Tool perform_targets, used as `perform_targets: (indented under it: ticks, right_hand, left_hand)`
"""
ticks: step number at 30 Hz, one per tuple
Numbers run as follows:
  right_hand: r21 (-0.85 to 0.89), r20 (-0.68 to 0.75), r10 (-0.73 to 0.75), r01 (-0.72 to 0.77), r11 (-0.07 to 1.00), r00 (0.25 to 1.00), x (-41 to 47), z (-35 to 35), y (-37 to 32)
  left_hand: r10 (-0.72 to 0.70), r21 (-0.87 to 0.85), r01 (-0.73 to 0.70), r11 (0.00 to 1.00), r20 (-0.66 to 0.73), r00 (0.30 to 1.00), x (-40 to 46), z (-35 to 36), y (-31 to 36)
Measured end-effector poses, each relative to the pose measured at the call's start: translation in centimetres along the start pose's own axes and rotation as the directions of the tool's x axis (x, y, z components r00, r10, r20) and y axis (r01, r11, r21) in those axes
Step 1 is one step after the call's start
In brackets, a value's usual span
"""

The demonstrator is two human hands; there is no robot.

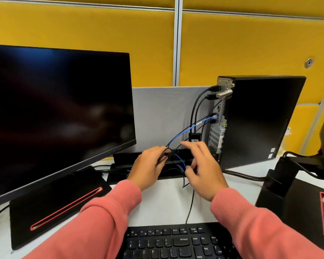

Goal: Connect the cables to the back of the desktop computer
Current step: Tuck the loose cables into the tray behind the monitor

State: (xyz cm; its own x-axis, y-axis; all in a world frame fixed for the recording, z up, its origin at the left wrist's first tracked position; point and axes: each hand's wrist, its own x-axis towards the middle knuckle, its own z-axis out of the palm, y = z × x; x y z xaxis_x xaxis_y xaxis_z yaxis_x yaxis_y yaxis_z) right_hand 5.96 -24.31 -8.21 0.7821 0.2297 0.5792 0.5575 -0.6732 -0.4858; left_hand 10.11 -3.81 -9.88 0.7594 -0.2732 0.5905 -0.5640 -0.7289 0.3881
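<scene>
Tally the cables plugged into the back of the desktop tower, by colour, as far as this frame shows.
Black cables at the top of the tower: 2 (upper, lower)
Blue cable: 1
Total clearly plugged in: 3
More thin black leads run near the blue plug, but their ends are too small to tell.

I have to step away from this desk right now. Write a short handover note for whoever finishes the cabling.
Left hand: closed around a bunch of thin black cables and the slack of the blue network cable.
Right hand: fingers spread, blurred, at the tangle; whether it grips anything is unclear.
Desktop computer: upright on the desk, rear panel facing left.
Done: blue network cable and two black cables near the top are plugged in.
Left: sort the tangle, plug remaining loose cables. The keyboard cable runs into it; its end is hidden.
</scene>
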Motion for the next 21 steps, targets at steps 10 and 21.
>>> perform_targets:
  ticks: [10,21]
  right_hand:
    - [-0.153,0.134,0.081,-0.06,0.986,0.988,2.7,5.1,4.9]
    - [-0.23,0.087,0.208,-0.183,0.956,0.974,4.9,7.3,5.7]
  left_hand:
    - [0.044,0.106,-0.036,0.994,-0.08,0.996,0.5,3.0,-2.7]
    - [0.104,0.276,-0.119,0.954,0.068,0.992,-0.6,6.5,-5.5]
